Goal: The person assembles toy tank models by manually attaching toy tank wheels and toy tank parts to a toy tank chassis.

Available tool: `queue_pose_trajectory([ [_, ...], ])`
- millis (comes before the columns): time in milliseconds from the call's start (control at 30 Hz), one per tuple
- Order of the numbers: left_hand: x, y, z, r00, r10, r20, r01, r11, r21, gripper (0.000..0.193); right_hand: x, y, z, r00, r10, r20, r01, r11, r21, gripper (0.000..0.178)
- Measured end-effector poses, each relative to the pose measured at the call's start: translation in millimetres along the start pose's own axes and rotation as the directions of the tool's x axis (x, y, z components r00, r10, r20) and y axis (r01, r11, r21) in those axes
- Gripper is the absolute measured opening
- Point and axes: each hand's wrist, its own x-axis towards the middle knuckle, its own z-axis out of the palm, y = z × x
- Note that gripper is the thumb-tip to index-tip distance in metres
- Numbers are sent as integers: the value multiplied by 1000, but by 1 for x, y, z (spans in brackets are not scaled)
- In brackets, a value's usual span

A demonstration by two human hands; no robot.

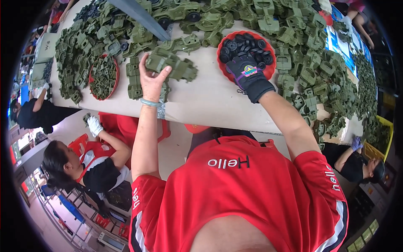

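My bare left hand (152, 80), with a bracelet at the wrist, is closed around an olive-green toy jeep body (179, 67). Thumb and fingers grip its near end just above the table. More green jeep bodies (134, 82) lie below and to the left of this hand. My right hand (248, 70), in a black glove, reaches into a red scalloped bowl (221, 67) full of black toy wheels (237, 45). Its fingertips blend into the dark wheels, so whether they pinch one is hidden.
Heaps of green toy vehicle bodies (289, 38) cover the table's back and right. A red bowl (116, 84) of small green parts stands at the left. A grey metal post (140, 17) slants across the far side. A co-worker (84, 164) sits at the lower left; others work around.
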Motion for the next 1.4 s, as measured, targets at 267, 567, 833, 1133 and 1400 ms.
queue_pose_trajectory([
  [267,-57,-9,35,925,-336,179,377,870,-317,93,-5,9,-3,941,-2,338,22,998,-55,41],
  [567,-62,-26,61,610,-451,651,577,816,25,86,-89,-29,-16,764,414,494,-617,245,748,45],
  [833,-63,-50,82,579,-481,659,520,840,155,82,-125,-55,-39,678,461,573,-682,102,724,46],
  [1133,-96,-39,120,741,-81,666,-454,671,587,85,-149,-52,-33,664,502,554,-700,156,697,45],
  [1400,-110,-73,119,705,-128,697,-477,642,600,114,-157,-49,-27,627,531,570,-725,129,677,48],
])
